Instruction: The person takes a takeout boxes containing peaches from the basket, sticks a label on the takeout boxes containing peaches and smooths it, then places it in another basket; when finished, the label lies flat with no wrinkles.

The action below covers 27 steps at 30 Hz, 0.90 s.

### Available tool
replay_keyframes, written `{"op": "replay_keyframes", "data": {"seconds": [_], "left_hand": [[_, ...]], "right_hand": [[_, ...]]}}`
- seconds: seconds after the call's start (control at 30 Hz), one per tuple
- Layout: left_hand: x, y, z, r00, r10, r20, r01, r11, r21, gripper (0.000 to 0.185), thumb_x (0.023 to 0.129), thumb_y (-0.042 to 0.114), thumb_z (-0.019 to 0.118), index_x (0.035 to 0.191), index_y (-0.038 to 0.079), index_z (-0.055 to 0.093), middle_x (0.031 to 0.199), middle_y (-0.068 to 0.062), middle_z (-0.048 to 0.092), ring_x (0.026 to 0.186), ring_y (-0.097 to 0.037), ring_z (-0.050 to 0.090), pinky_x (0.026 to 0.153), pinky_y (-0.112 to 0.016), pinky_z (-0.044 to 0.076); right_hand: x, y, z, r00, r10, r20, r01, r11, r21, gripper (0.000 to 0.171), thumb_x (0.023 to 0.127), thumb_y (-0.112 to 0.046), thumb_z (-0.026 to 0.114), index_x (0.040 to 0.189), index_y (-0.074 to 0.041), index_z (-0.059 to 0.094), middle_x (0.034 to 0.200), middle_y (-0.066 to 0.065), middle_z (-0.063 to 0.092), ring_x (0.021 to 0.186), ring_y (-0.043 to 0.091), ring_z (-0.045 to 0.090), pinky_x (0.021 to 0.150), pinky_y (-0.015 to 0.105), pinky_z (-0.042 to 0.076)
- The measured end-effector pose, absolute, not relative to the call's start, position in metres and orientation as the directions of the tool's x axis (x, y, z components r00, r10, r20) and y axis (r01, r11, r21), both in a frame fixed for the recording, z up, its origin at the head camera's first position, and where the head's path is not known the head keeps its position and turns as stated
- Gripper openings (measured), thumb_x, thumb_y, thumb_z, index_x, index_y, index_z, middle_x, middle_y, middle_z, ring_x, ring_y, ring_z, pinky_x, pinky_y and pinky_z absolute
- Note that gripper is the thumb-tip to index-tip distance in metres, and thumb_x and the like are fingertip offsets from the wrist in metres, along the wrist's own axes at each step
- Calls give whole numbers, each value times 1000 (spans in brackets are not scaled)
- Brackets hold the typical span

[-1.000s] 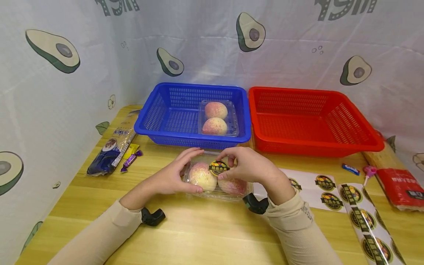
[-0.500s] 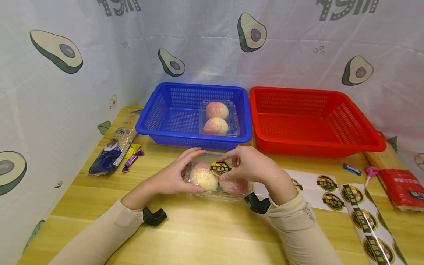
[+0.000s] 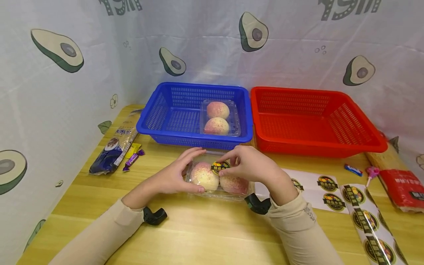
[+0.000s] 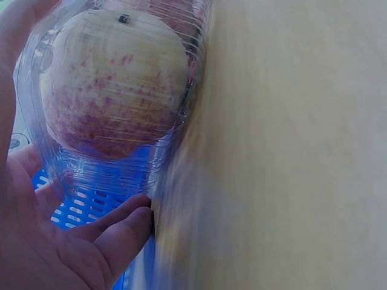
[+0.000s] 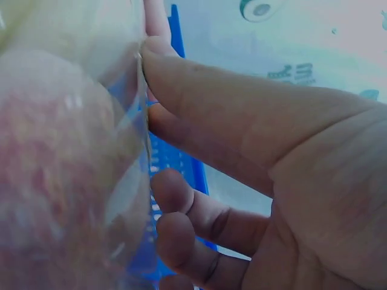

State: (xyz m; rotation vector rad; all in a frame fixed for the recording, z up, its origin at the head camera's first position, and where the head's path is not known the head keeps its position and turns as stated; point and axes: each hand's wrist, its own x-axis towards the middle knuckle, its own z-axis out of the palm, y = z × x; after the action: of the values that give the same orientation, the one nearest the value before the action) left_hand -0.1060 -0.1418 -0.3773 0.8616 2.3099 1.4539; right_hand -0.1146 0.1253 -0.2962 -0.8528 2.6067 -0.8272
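Observation:
A clear plastic clamshell box (image 3: 213, 193) with two pink-and-cream peaches (image 3: 204, 176) sits on the table, its lid down. My left hand (image 3: 169, 175) grips its left end, thumb along the front side and fingers at the back. In the left wrist view, one peach (image 4: 115, 84) shows through the plastic. A round black-and-gold fruit label sticker (image 3: 218, 168) lies on the middle of the lid. My right hand (image 3: 251, 165) presses the sticker's right part with thumb and index fingertip. In the right wrist view, the thumb (image 5: 199, 90) touches the lid's surface, other fingertips close by.
Behind stand a blue basket (image 3: 195, 139) holding another box of peaches (image 3: 218, 110), and a red basket (image 3: 318, 149). Sticker sheets (image 3: 311, 191) lie right, near a small blue packet (image 3: 353, 169) and a red bag (image 3: 400, 187). Snack packets (image 3: 114, 149) lie left.
My right thumb and fingertips have shifted slightly over the sticker's right part. The left hand keeps its grip and the box stays in place. The head view has shifted a little.

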Motion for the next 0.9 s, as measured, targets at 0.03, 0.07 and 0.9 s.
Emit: {"op": "replay_keyframes", "data": {"seconds": [0.03, 0.07, 0.9], "left_hand": [[-106, -141, -378, -784, 616, 80, 340, 317, 886, 105, 77, 34, 90, 160, 25, 27, 165, -4, 9, 148, -29, 18, 110, -50, 34], [-106, -141, -378, -784, 615, 82, 341, 316, 885, 104, 77, 33, 90, 160, 26, 27, 165, -4, 9, 148, -29, 18, 110, -51, 34], [-112, -207, -303, -898, 279, 340, 433, 431, 792, 55, 89, 15, 80, 140, 17, 59, 123, -9, 62, 97, -20, 67, 69, -28, 57]], "right_hand": [[-115, 127, -296, -789, -608, -85, -445, 663, -602, 32, 85, -26, 84, 114, -14, 79, 66, -4, 54, 58, 12, 48, 51, 29, 40], [-115, 129, -296, -792, -603, -92, -434, 663, -610, 33, 85, -26, 84, 114, -13, 78, 67, -4, 55, 59, 13, 49, 52, 29, 41], [-123, 172, -288, -778, -613, -136, -396, 647, -651, 55, 79, -36, 88, 127, -14, 72, 101, 2, 64, 82, 21, 54, 68, 35, 47]]}}
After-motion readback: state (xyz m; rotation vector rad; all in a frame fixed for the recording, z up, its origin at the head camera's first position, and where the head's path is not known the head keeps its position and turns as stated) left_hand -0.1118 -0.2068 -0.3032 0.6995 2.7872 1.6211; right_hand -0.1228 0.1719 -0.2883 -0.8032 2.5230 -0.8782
